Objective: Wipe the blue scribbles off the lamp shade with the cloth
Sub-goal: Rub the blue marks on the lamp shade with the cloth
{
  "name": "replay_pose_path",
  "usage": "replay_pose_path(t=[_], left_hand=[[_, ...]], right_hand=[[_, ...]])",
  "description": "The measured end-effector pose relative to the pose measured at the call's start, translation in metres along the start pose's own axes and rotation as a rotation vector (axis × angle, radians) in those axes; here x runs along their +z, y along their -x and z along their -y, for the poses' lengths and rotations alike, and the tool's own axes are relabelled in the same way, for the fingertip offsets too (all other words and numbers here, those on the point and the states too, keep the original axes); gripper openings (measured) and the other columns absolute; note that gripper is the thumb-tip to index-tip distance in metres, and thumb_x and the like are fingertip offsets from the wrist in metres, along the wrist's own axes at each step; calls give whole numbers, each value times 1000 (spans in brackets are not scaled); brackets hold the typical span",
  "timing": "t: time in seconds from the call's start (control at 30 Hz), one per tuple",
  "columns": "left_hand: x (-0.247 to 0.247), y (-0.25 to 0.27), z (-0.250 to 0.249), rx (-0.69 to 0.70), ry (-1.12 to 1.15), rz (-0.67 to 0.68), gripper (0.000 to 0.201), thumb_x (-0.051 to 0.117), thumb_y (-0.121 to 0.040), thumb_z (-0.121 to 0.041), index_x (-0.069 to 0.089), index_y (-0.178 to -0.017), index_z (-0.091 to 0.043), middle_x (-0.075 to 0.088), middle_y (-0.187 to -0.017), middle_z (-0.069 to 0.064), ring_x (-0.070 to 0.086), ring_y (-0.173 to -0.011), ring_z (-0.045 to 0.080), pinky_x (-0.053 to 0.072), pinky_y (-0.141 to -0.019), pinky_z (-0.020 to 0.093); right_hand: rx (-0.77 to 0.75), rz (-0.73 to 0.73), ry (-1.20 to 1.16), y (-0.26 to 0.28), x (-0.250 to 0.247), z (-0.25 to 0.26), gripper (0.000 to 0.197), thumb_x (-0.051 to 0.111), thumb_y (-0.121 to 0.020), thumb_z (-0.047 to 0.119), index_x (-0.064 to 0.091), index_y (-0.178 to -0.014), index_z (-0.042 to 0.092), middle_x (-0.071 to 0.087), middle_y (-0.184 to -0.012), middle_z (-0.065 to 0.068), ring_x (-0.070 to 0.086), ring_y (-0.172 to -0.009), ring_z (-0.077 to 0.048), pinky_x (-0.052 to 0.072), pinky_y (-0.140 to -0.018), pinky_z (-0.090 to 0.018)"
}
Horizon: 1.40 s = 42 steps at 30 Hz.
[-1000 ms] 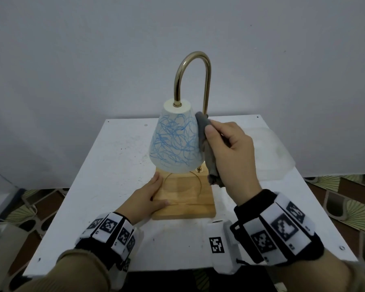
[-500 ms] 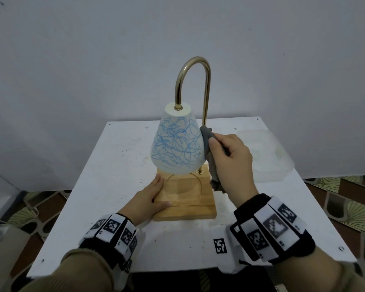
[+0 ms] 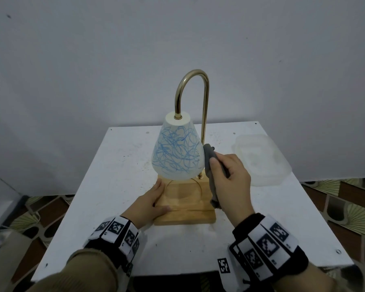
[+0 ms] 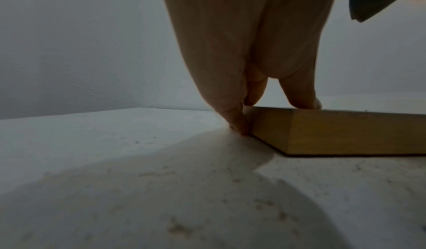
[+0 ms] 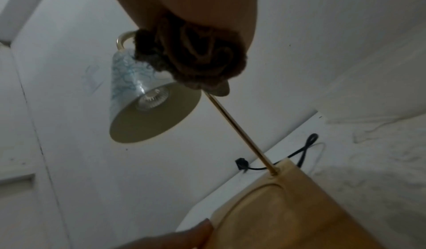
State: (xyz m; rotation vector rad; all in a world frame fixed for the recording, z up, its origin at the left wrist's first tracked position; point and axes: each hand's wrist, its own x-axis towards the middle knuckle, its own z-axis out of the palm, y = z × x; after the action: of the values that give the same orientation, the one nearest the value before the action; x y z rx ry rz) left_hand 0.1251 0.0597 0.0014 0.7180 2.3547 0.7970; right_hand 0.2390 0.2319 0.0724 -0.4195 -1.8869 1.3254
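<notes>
White table (image 3: 118, 182) is carrying the lamp, speckled with dirt. Clear plastic container (image 3: 261, 159) is sitting on the far right of the table, well apart from the lamp. Black cord (image 5: 302, 151) is trailing off behind the wooden base (image 3: 188, 209), seen only from the right wrist. Patterned floor tiles (image 3: 346, 207) are showing past the table edges; grey wall behind.

Brass stem (image 3: 204, 114) is rising from the back right of the base, arching over and hanging the lamp shade (image 3: 177, 152) above the base's round recess. The stem is standing just behind the shade's right edge, right next to where the cloth is working.

Blue scribbles (image 3: 175, 154) are covering the front of the shade from near the top to near the rim.

Right hand (image 3: 230, 182) is gripping the grey cloth (image 3: 209, 163), fingers curled round it, thumb pressing the bunched top against the shade's lower right side. Loose end of the cloth is hanging down over the right edge of the base.

Left hand (image 3: 150, 203) is lying fairly flat, fingers straight and together against the base's left side, thumb resting on its top surface near the front left corner. It is bracing, not wrapping. Left wrist view is showing fingertips (image 4: 239, 125) touching both table and base.
</notes>
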Motion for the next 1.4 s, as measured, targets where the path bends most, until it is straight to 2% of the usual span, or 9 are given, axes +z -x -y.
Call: replay_pose_path(t=[0.13,0.27,0.43,0.6,0.7,0.93,1.07,1.23,1.4], left_hand=[[-1,-1,-2,-11,-37,6,83,61,-89,-33,8,-150,-19,-2,-157,-10,11,-144,10,17,-118,30],[-1,-1,-3,-20,-75,4,83,61,-89,-33,7,-150,-18,-3,-158,-7,9,-145,10,16,-118,30],[-1,-2,-4,-30,-78,9,84,61,-89,-34,6,-150,-18,-2,-158,-8,9,-145,10,15,-118,29],[-2,-1,-4,-33,-83,27,84,60,-89,-36,4,-150,-19,-5,-158,-9,10,-145,10,16,-118,29],[-2,-1,-6,-31,-80,27,84,60,-90,-35,3,-150,-19,-5,-157,-9,11,-144,10,16,-116,25],[-2,-2,-5,-41,-84,19,85,60,-89,-36,4,-150,-19,-3,-158,-9,10,-145,11,15,-117,27],[-1,-2,-3,-39,-47,15,84,61,-89,-35,6,-150,-21,-2,-157,-12,13,-144,10,17,-117,27],[-1,-1,-3,-39,-24,25,83,60,-89,-34,4,-150,-21,-3,-157,-13,15,-143,11,19,-116,27],[-1,-1,-4,-41,-31,19,83,60,-89,-33,4,-150,-21,-3,-157,-12,16,-143,12,20,-116,26]], right_hand=[[47,26,-48,-13,1,15,15,56,-92,14,69,-98,15,57,-86,0,54,-75,3,43,-68,-9],[-68,-3,-113,-10,6,33,17,57,-91,11,69,-103,10,59,-89,0,55,-81,4,41,-72,-5],[-132,-36,-55,9,5,19,24,56,-88,15,68,-108,8,58,-91,9,55,-89,3,39,-77,-4],[-26,-10,-19,-4,2,14,17,57,-91,7,69,-103,5,57,-86,7,53,-81,12,37,-71,-1],[0,21,-44,-13,3,23,18,56,-92,11,70,-102,7,59,-87,2,54,-79,9,38,-69,-2],[-146,-48,-55,5,9,28,20,59,-90,7,68,-108,7,58,-91,9,55,-88,4,39,-77,-3],[-98,-79,-13,14,6,9,21,59,-89,9,68,-107,8,59,-93,8,56,-90,4,41,-79,-4],[39,-25,-5,-2,2,6,15,58,-90,10,70,-99,7,59,-85,5,54,-79,9,38,-70,-1],[3,-27,-97,-10,6,29,16,58,-91,13,70,-101,10,60,-88,2,56,-81,3,41,-72,-5]])
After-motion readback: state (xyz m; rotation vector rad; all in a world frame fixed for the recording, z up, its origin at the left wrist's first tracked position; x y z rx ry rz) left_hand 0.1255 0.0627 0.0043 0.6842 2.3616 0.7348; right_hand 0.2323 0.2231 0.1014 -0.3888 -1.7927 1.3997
